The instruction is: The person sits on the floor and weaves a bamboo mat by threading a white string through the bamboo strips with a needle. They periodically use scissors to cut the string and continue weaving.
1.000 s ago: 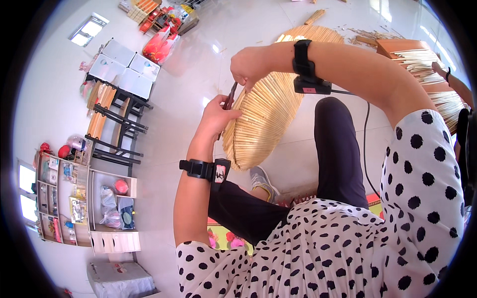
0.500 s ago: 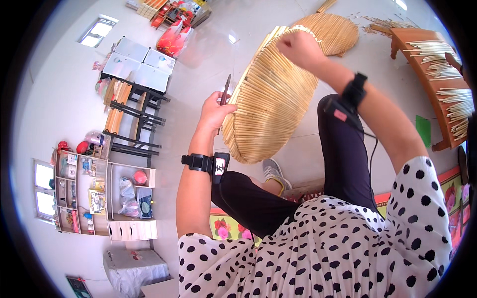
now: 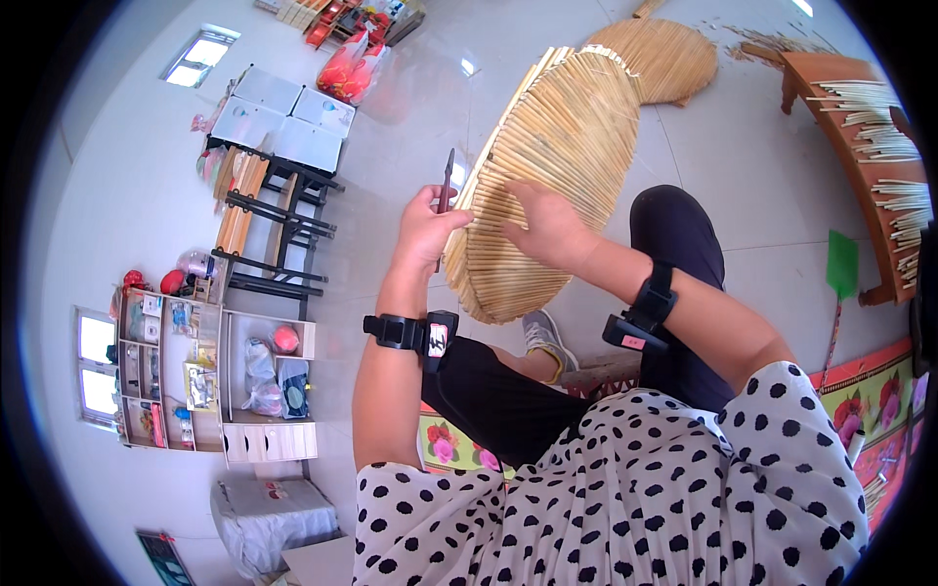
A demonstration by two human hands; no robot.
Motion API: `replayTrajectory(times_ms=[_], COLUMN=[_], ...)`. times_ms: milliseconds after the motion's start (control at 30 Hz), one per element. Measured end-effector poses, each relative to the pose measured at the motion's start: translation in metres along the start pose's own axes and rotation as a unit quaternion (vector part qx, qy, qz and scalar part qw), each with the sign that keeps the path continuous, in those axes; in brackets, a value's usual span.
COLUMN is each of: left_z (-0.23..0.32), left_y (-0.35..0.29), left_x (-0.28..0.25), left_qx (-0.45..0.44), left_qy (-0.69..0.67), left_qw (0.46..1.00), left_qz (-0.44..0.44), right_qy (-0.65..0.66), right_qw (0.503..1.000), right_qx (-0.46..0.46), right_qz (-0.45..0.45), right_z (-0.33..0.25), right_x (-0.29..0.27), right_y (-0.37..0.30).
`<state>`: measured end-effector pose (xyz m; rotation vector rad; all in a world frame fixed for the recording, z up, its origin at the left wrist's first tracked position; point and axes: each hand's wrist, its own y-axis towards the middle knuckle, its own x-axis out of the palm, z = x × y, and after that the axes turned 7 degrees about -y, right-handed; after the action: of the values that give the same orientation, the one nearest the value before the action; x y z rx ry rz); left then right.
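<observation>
An oval panel (image 3: 576, 127) of tightly laid pale stalks stands tilted before me, above my knees. My left hand (image 3: 425, 231) is closed at its left edge, thumb on the front. The same hand holds a slim tool (image 3: 447, 178) with a dark handle and a narrow pointed blade, tip upward. My right hand (image 3: 554, 230) lies over the lower middle of the panel with fingers apart and nothing in them; whether it touches the stalks I cannot tell. White thread-like ends (image 3: 616, 57) show along the panel's top edge.
A second round stalk panel (image 3: 674, 59) lies on the floor beyond. At the right, a wooden bench (image 3: 831, 73) carries bundles of pale sticks (image 3: 865, 127). A green fly swatter (image 3: 841, 264) is beside it. Tables (image 3: 278, 117) and shelving (image 3: 205, 371) line the left.
My right hand has come down from the panel's top edge to its lower middle, and its fingers have opened out. My left hand keeps its hold on the panel and tool.
</observation>
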<state>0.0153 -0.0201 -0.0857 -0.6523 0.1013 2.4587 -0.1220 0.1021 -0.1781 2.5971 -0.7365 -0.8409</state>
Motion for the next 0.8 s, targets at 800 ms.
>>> replayTrajectory(times_ms=[800], left_z=[-0.007], left_y=[-0.107], left_x=[0.090], left_qx=[-0.073], left_qy=[-0.432], left_qw=[0.876], left_qz=[-0.200], right_qy=[0.048], right_qw=[0.970], right_qx=[0.234], right_qz=[0.050], right_z=[-0.053], right_x=[-0.087], right_y=[-0.066])
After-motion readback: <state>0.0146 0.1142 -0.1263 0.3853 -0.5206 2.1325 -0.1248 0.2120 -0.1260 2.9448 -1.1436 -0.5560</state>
